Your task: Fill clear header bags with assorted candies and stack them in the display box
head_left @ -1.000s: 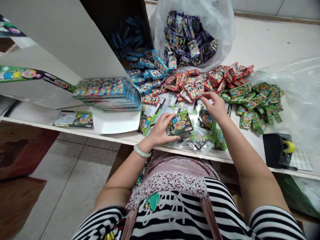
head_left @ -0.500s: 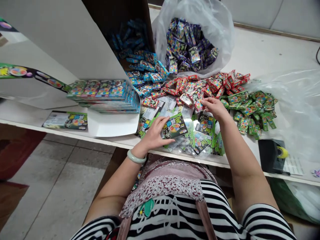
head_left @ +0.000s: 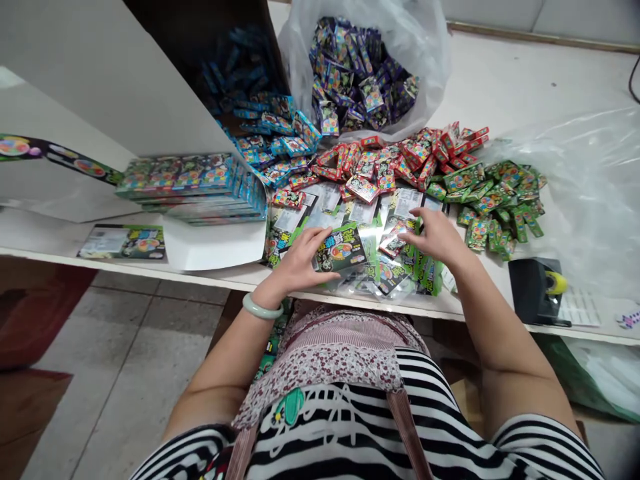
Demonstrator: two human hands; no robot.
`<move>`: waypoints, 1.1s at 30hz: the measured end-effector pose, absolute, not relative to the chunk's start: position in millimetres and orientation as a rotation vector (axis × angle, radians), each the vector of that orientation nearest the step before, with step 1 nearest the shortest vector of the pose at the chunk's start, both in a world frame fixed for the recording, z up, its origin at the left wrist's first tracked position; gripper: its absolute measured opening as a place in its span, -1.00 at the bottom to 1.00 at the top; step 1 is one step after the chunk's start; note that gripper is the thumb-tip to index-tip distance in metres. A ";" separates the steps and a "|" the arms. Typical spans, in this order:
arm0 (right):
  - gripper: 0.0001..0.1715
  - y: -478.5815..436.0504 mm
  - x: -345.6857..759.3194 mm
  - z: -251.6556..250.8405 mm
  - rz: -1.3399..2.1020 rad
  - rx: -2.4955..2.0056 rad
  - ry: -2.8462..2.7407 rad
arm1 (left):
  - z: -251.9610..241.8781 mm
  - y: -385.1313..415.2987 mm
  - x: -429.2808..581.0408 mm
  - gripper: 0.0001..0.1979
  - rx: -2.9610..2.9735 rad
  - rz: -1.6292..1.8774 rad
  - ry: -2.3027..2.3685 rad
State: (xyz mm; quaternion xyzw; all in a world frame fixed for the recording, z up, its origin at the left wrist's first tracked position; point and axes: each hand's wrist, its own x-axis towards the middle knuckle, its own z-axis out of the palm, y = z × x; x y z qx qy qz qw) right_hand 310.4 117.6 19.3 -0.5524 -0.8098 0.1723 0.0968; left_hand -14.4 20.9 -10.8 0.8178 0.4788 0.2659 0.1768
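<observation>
Resting above the front edge of the desk (head_left: 505, 70), a black-and-green printed packet (head_left: 345, 248) is grasped by the left hand (head_left: 301, 261), thumb along the near side and fingers along the far side. A pale green bangle (head_left: 263, 308) is worn on that wrist. By the right hand (head_left: 440, 237), a small red box (head_left: 391, 245) is held at the fingertips, tilted, just to the right of the packet; how firmly it is pinched cannot be told.

Beneath and around both hands, the desk is covered by overlapping flat packets (head_left: 395, 277) of similar print, shiny with clear plastic. Behind these, loose red boxes (head_left: 417, 153) are heaped, met on the right by a pile of green boxes (head_left: 505, 203) and on the left by blue boxes (head_left: 280, 123), spilled from a dark open carton (head_left: 250, 20). Purple boxes (head_left: 367, 73) are contained in a clear plastic bag (head_left: 435, 67) at the back.

To the left, a stack of wrapped multicoloured boxes (head_left: 200, 175) is set on a white card flap (head_left: 215, 247); a single flat packet (head_left: 123, 241) is laid beside it. At far right, a black tape dispenser (head_left: 527, 293) is placed near the front edge.
</observation>
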 end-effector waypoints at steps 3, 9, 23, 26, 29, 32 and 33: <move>-0.16 91.5 309.5 8.6 0.414 -1.609 -2.455 | -14.1 21.6 -15.3 -0.03 2.324 0.738 1.369; -0.26 82.6 320.1 37.8 0.558 -1.126 -2.401 | -15.1 25.1 -11.5 0.01 2.301 0.714 1.324; -0.34 98.7 304.9 88.7 0.553 -0.640 -2.933 | -3.4 23.9 -4.0 0.02 2.344 0.708 1.167; -0.33 98.1 309.8 96.6 0.623 -0.632 -2.880 | -4.9 26.0 -4.7 0.03 2.302 0.749 1.184; -0.33 97.8 312.3 101.6 0.707 -0.603 -2.853 | -4.9 27.5 -5.4 0.05 2.301 0.784 1.178; -0.33 100.0 310.7 100.6 0.713 -0.592 -2.865 | -4.2 26.9 -4.6 0.04 2.304 0.774 1.135; -0.33 101.0 309.9 99.4 0.712 -0.594 -2.869 | -3.9 26.2 -4.0 0.03 2.296 0.766 1.128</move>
